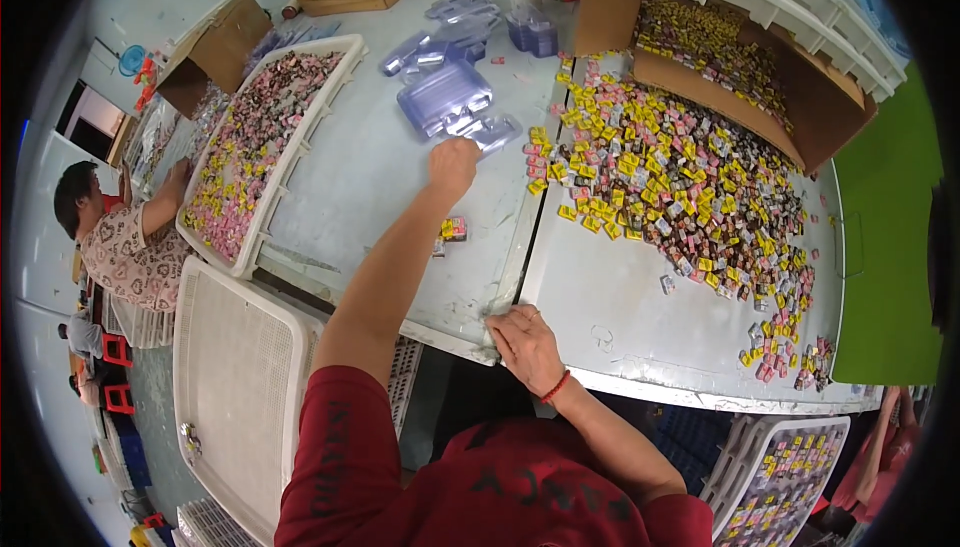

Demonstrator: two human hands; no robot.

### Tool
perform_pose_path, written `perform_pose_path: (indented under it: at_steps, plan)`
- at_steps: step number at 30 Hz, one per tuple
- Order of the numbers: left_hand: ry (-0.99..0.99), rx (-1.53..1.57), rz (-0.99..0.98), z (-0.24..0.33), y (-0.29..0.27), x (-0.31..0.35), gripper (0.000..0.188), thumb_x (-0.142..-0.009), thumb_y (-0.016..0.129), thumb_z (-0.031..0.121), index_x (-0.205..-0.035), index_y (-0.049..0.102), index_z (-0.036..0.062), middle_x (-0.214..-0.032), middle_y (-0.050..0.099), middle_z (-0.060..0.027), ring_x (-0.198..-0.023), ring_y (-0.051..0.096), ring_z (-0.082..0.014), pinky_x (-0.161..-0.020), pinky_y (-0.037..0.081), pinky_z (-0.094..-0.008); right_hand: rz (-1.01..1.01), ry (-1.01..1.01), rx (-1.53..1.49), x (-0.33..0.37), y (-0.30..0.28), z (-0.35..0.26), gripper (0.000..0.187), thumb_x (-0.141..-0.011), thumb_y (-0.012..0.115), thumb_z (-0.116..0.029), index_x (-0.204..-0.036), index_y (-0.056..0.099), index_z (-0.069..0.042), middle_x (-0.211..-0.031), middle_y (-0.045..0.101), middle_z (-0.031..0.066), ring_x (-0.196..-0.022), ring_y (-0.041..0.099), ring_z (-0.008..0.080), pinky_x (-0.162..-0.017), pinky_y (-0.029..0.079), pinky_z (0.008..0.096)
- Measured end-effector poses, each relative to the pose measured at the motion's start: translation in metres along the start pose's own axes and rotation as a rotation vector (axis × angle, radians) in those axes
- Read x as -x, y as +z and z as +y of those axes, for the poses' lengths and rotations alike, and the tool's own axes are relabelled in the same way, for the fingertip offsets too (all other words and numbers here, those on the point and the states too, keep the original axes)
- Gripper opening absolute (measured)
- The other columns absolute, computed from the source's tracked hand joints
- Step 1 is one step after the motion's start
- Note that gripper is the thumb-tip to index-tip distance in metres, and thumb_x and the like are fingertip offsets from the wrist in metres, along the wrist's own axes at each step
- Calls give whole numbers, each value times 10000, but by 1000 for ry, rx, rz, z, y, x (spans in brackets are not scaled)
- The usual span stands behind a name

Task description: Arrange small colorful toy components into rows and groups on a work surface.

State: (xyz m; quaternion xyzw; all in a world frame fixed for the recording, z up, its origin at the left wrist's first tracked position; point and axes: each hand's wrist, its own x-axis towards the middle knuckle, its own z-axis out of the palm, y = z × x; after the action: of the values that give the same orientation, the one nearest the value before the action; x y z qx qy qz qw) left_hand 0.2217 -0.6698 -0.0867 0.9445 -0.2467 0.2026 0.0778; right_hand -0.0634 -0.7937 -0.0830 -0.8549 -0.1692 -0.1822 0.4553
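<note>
the left table [340,187] carries clear plastic shells [445,97] and, nearer its front edge, a few small pieces [455,228]; the right table [590,292] bears a cardboard box [705,102] and a wide scatter of yellow, pink and brown pieces [690,192].

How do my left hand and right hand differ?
Your left hand is farther out, at the clear plastic shells; your right hand is at the near table edge. Your right hand has a red bracelet at its wrist; your left hand has none. Both are ungloved.
</note>
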Motion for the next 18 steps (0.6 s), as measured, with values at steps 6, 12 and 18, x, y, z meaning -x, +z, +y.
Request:
perform_pose_path:
  at_steps: [6,12,18]
  plan:
    - [-309,265,-157,-14,-3,-11,217,-775,688,317,-770,737,106,-732,691,-107,-705,673,-271,-658,517,-375,13,-4,-9,1,-2,-3,152,-791,666,-4,-943,661,-10,-852,635,103,-870,582,293,-783,495,358]
    - [-381,556,181,-11,-27,-3,218,-814,662,302,-786,710,92,-679,660,-122,-617,651,-254,-592,494,-363,15,-24,-65,6,2,-1,142,-832,646,-27,-971,655,-3,-860,625,115,-852,592,273,-786,491,334]
    - [-7,448,-146,115,-124,25,179,-885,585,232,-867,614,57,-734,651,-138,-724,639,-332,-628,486,-419,377,646,-733,15,-40,26,417,-962,575,-211,-1296,472,16,-1059,599,57,-895,581,126,-745,487,253]
